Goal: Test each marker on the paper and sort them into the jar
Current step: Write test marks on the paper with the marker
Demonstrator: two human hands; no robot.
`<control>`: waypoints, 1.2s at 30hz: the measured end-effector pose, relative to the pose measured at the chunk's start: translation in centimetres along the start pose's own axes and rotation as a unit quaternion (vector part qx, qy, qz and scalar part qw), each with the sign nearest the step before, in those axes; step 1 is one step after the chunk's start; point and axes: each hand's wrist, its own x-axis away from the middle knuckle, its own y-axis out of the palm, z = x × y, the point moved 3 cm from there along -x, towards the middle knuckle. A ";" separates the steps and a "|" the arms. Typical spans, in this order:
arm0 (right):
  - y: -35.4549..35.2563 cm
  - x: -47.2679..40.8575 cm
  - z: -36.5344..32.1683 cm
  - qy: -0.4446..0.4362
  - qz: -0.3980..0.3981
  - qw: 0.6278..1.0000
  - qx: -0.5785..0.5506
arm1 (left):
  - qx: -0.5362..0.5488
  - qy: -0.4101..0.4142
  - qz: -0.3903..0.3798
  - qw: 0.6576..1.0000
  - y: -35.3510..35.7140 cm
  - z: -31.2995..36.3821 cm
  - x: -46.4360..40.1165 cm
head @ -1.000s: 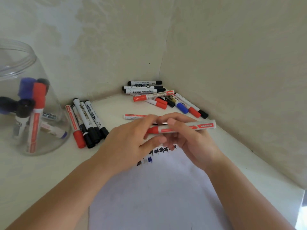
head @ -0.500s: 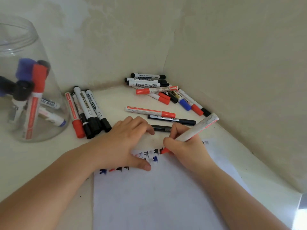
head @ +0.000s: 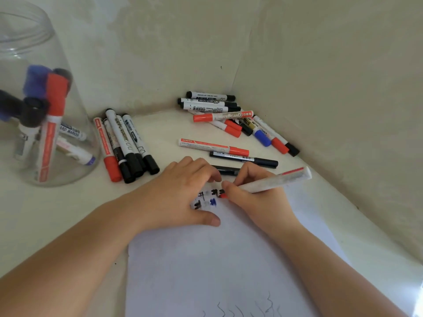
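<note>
At far left stood the clear jar (head: 45,133), already holding tested markers. Beside it lay a row of capped markers (head: 128,147). The left hand (head: 180,193) rested on the paper (head: 206,271), fingers loosely curved, probably to steady it. The right hand (head: 254,197) pinched the uncapped red marker (head: 270,181), tip touching the sheet beside earlier marks. An untested pile (head: 231,120) waited in the corner.
</note>
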 end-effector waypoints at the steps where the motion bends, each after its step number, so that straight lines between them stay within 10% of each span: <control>1: 0.0 -0.1 -0.1 0.001 -0.004 1.000 0.004 | -0.006 0.000 0.000 1.000 0.1 0.1 -0.1; 36: -0.3 -0.5 0.1 0.052 -0.021 0.998 -0.033 | -0.012 -0.011 0.024 1.000 0.0 -0.3 -0.1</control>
